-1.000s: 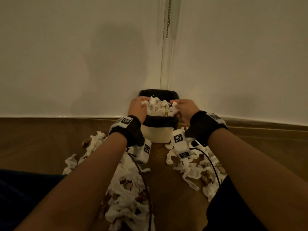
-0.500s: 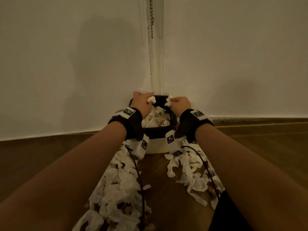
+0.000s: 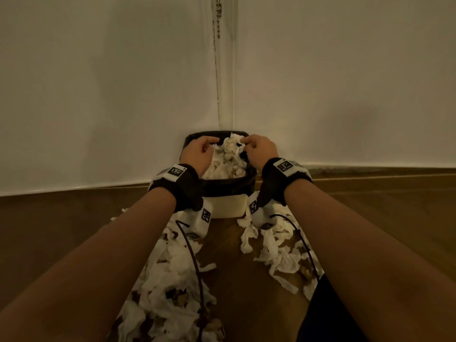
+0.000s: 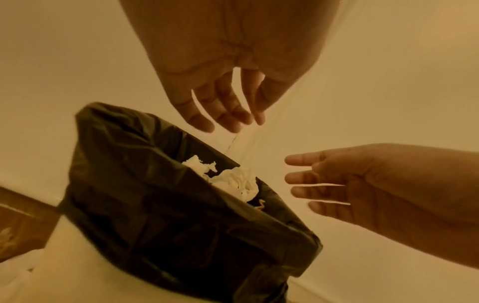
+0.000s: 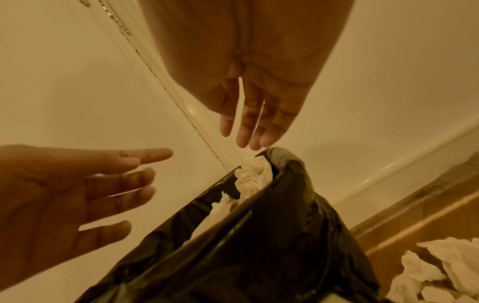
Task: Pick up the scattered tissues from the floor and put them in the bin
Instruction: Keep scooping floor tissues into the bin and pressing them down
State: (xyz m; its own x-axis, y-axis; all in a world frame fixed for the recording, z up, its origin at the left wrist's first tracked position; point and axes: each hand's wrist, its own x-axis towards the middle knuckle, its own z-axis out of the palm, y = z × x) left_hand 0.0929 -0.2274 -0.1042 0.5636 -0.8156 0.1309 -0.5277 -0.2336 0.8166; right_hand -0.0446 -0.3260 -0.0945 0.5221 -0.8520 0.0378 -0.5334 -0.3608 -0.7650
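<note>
A bin with a black liner stands in the wall corner, heaped with white tissues. Both hands hover over its opening. My left hand is at the bin's left side, and the left wrist view shows this left hand with relaxed, empty fingers above the liner. My right hand is at the right side. In the right wrist view, the right hand points straight fingers down just above a tissue clump on the heap. Scattered tissues cover the floor before the bin.
A second patch of tissues lies on the wooden floor to the right of the bin. White walls meet behind it, and a bead chain hangs in the corner. Dark clothing fills the lower right. Cables trail from both wrist cameras.
Half a second ago each hand pinched a small tissue piece above the bin. Both hands have let go and opened, and the pieces now lie on the heap.
</note>
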